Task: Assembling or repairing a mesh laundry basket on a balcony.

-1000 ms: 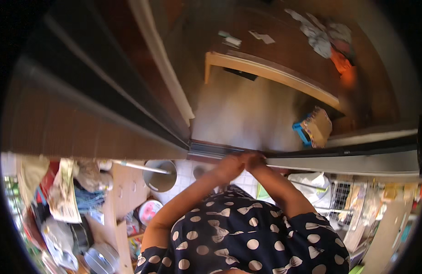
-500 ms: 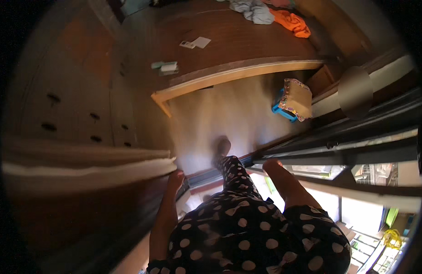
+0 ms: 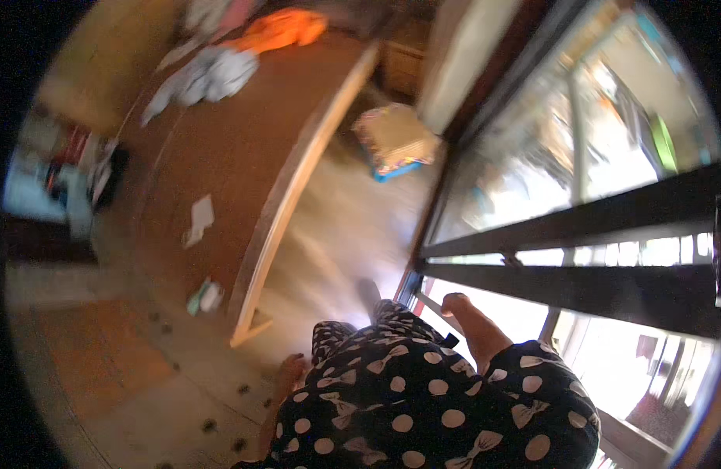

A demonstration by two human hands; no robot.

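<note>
A: Thing first. Where's the window frame?

B: Right side of view. Dark bars, glass between them, very bright outside, so detail is washed out. The bottom rail runs down toward the person's right hip. Looks fixed and upright; the bend is just fisheye.

A: What's changed vs 1 s ago?

B: Back then both hands meet at the frame's rail, straight ahead. At 0.5 s ago they're already apart. Now the head has swung, so the frame sits to the right. Only the right hand is close to it, just beside the bottom rail. Touching or not, can't tell, too blurry.

A: Meaning?

B: The two-hand contact on the rail is over. At most one hand is at the frame now.

A: Grip on the right?

B: Fingers look curled in and I see nothing in them, but it's soft. I can't tell if the grip is closed or loose.

A: Left hand?

B: Hangs low by the polka-dot garment, above the floor, well apart from the frame. Half hidden, so can't tell the grip. No object seen in it.

A: Surroundings?

B: A low brown platform with a pale wood edge is on the left. It has an orange cloth, a grey cloth and a paper slip on it. A yellowish cushion with a blue underside lies on the floor near the frame.
</note>
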